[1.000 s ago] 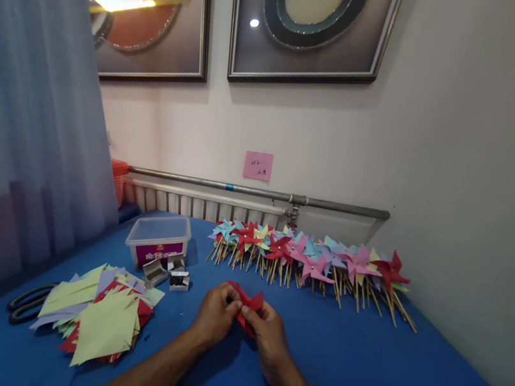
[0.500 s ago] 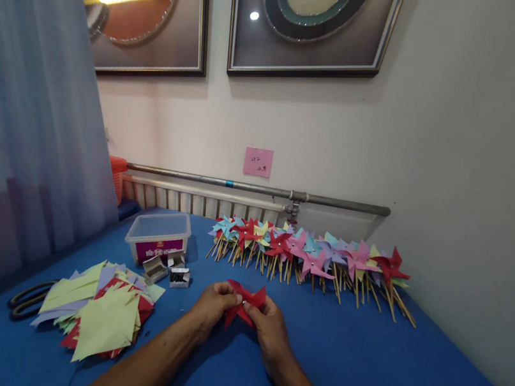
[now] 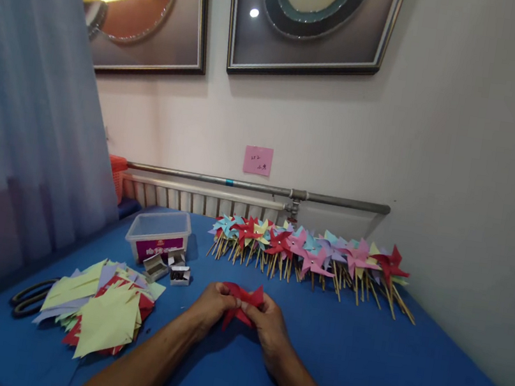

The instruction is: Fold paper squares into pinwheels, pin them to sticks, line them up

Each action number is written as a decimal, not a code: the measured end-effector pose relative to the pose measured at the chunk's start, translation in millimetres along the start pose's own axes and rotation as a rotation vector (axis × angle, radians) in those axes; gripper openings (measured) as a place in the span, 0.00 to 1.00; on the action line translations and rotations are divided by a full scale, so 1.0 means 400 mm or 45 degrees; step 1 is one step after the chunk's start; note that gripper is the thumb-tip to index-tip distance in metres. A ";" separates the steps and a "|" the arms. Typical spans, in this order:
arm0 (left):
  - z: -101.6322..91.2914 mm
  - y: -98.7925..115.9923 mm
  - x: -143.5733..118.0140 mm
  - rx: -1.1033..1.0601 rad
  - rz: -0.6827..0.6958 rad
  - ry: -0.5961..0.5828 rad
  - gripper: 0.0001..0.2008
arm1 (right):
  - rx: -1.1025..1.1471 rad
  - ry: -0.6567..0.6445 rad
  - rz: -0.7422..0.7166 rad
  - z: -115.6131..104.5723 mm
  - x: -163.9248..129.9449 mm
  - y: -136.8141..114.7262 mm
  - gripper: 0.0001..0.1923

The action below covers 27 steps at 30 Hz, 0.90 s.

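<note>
Hands meet at the middle of the blue-covered counter (image 3: 357,369) in the head view, the only view we have. Our left hand (image 3: 211,305) and right hand (image 3: 269,325) both pinch a folded red paper pinwheel head (image 3: 244,299); each grip is clamped on it, fingertips pressed together over the red paper, which sits just above the counter between the two hands.

Behind the hands, near the far edge, a long row of finished paper pinwheels on wooden sticks (image 3: 310,256) lies in red, pink, yellow, blue and lilac, stretching from the middle toward the right wall. We see a strip of bare blue cloth between the hands and those sticks.

To the left, a loose pile of yellow, red and lilac paper squares (image 3: 97,314) spreads close to the left forearm. Black-handled scissors (image 3: 28,301) lie at the pile's left, near the counter's left edge beside the pale curtain (image 3: 18,138). Further back stands a clear plastic tub with a purple label (image 3: 159,236), and two small open cardboard boxes (image 3: 168,270) sit just in front of it, near our left hand.

The right half of the counter is bare blue cloth up to the white wall (image 3: 471,186). Along the back edge run a grey metal pipe (image 3: 258,188) and a white radiator (image 3: 203,201), with a pink paper note (image 3: 258,160) stuck on the wall above.
</note>
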State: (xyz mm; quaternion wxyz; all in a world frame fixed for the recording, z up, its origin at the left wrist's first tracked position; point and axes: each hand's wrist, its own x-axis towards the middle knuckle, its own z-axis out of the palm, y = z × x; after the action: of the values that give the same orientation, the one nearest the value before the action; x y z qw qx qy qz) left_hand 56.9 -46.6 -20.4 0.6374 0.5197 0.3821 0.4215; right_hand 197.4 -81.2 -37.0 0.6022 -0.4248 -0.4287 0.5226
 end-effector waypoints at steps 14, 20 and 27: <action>0.007 0.002 -0.003 -0.006 0.055 -0.013 0.07 | 0.052 -0.059 0.036 -0.011 0.011 0.015 0.23; -0.004 -0.005 0.002 0.110 0.080 -0.072 0.08 | -0.004 -0.007 0.056 -0.020 0.023 0.030 0.21; -0.181 0.123 0.082 0.685 0.418 0.462 0.15 | -0.074 -0.021 0.041 -0.020 0.025 0.052 0.18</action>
State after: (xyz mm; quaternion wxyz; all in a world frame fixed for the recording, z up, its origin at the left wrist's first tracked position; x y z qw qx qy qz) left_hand -5.3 13.7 14.6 0.3234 0.6399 0.4978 0.4880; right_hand 200.4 -70.0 -58.6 0.5774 -0.4446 -0.4418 0.5232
